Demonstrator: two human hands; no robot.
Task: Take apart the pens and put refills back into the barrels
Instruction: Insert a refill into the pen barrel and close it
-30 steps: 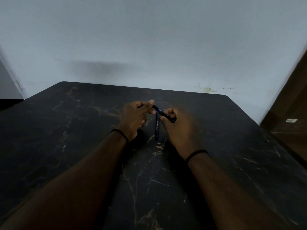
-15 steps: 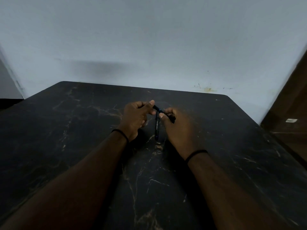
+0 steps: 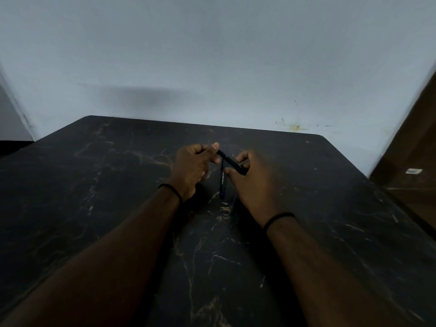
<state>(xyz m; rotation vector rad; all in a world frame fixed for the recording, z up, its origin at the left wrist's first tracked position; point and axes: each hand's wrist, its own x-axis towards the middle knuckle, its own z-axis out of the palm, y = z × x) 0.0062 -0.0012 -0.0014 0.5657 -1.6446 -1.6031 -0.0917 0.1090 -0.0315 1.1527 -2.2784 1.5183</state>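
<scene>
Head view: left hand [image 3: 192, 165] and right hand [image 3: 253, 179] both grasp one dark pen [image 3: 231, 162] at frame centre, each pinching an end, held slanted above the surface [image 3: 118, 197]. A second pen [image 3: 222, 182] lies on the surface just below, between the hands.

Both forearms reach in from the bottom edge and converge toward the centre. The left hand [image 3: 192, 167], coming from about 7 o'clock, has its fingers curled, thumb tip and forefinger pinching the upper end of a dark pen [image 3: 231, 162]. The right hand [image 3: 253, 182], coming from about 5 o'clock, curls its fingers round the pen's lower end, thumb pressed beneath it. Each wrist wears a thin black band, left [image 3: 170, 189] and right [image 3: 278, 219].
</scene>
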